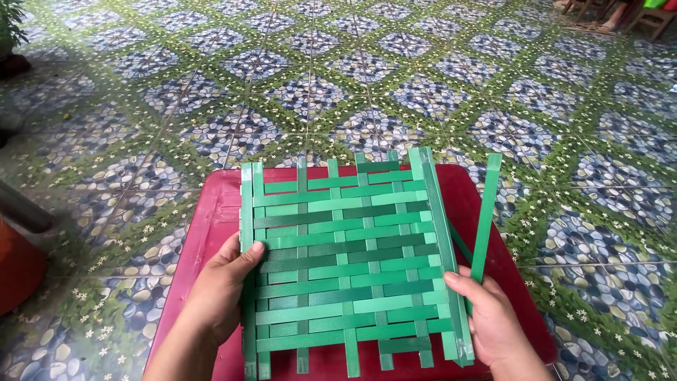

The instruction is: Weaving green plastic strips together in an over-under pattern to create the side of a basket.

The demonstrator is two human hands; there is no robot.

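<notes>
At lower left of the frame, the left hand (220, 289) gripped the left edge of the woven green strap mat (345, 264), thumb pressed on top and fingers hidden beneath. Across the centre, the mat lay flat on a red plastic lid (201, 243) resting on the patterned tile floor (367, 77). At lower right, the right hand (493, 321) pinched the mat's right edge and a loose green strap (486, 219) slanting upward.
</notes>
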